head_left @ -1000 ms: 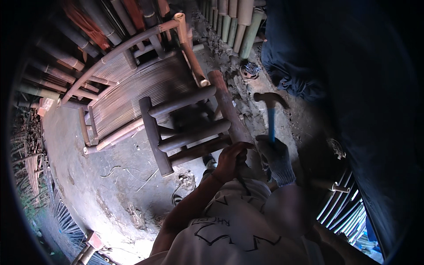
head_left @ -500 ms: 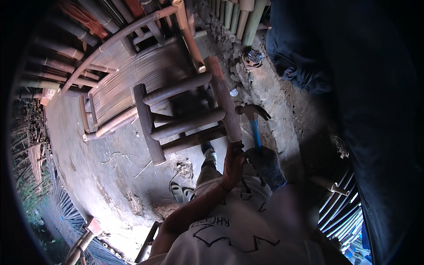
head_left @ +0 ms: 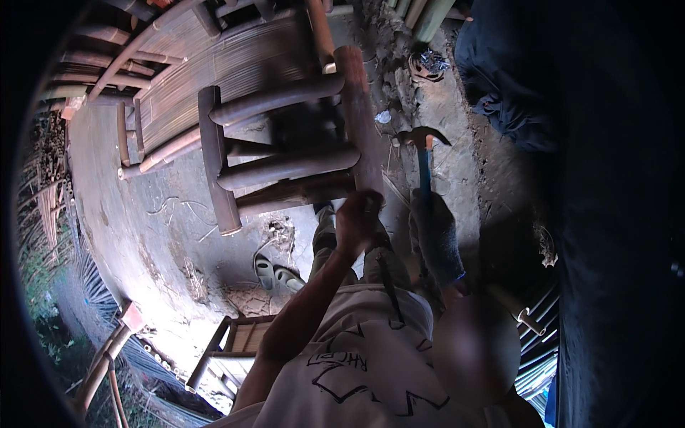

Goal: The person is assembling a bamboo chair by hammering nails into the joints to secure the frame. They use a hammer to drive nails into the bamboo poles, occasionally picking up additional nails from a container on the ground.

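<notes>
A dark brown bamboo frame (head_left: 285,165), with two upright posts and several round crossbars, is held up in front of me. My left hand (head_left: 358,225) is bare and closed around the lower end of its right-hand post (head_left: 365,121). To the right, my right hand (head_left: 435,235), in a dark knitted glove, grips a claw hammer (head_left: 425,167) by its blue handle. The hammer's dark head points away from me and stands apart from the post. What else my left fingers may hold at the post's end cannot be made out.
A bamboo bench (head_left: 214,85) with a slatted seat stands at the far left. A bowl of small metal pieces (head_left: 429,65) sits on the ground at the far right. Green slippers (head_left: 275,274) lie near my legs. Dark cloth (head_left: 506,78) hangs along the right.
The hammer has moved right, away from the post. The whole view has shifted, so the bamboo frame shows higher up. My left hand stays at the post's lower end.
</notes>
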A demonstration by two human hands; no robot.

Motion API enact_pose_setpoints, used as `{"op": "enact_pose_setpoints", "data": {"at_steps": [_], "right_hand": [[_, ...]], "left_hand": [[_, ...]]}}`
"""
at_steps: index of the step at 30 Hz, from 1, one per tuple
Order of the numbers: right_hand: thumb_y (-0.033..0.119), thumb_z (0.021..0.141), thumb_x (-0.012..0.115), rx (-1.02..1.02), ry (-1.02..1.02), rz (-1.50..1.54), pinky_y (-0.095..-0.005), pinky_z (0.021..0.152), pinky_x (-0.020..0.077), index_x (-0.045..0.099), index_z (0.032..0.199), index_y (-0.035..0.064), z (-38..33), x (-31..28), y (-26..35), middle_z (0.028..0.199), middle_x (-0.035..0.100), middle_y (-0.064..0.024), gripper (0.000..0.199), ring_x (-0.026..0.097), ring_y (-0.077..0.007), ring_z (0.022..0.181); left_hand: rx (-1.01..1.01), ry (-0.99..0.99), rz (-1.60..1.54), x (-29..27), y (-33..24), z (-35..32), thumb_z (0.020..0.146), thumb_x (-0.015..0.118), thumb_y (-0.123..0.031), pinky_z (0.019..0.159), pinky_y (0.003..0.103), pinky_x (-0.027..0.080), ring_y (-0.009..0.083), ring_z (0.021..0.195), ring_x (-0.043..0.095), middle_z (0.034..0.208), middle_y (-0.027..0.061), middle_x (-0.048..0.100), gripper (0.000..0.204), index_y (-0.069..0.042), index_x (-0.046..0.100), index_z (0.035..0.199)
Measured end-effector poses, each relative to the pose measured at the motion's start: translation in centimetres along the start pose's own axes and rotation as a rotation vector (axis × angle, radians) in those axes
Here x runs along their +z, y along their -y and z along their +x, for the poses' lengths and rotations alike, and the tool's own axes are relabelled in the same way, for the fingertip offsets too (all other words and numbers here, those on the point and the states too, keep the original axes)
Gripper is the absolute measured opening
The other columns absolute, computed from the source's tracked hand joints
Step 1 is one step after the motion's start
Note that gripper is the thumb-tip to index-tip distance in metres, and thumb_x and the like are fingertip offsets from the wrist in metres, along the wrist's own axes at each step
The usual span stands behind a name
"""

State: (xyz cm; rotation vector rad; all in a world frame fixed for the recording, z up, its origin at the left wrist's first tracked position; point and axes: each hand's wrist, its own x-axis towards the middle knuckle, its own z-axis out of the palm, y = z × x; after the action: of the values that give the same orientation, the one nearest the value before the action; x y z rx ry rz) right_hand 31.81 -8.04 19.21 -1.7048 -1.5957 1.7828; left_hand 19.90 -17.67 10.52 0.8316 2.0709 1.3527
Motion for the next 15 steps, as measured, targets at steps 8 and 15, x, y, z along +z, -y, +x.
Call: {"op": "enact_pose_setpoints", "data": {"at_steps": [8, 15], "right_hand": [[0.025, 0.1, 0.051, -0.213, -0.027, -0.21, -0.0245, 0.043, 0.0365, 0.056, 0.122, 0.0051, 3.8, -0.8, -4.2, 0.065, 0.048, 0.0035, 0.03, 0.043, -0.0047, 0.048], [0.021, 0.101, 0.049, -0.439, 0.011, -0.396, -0.0296, 0.06, 0.0511, 0.054, 0.126, 0.0016, 4.2, 0.0, -4.9, 0.092, 0.062, -0.0116, 0.031, 0.062, -0.0177, 0.07]], "left_hand": [[0.014, -0.391, -0.044, 5.8, 7.5, 6.0, 0.089, 0.062, -0.011, 0.067, 0.04, 0.051, 0.0351, 0.075, 0.066, 0.083, 0.0192, 0.065, 0.011, -0.001, 0.066, 0.091], [0.0, -0.421, -0.01, 6.0, 8.3, 5.8, 0.086, 0.063, -0.008, 0.068, 0.041, 0.05, 0.0423, 0.077, 0.061, 0.083, 0.0206, 0.061, 0.008, -0.001, 0.061, 0.089]]}}
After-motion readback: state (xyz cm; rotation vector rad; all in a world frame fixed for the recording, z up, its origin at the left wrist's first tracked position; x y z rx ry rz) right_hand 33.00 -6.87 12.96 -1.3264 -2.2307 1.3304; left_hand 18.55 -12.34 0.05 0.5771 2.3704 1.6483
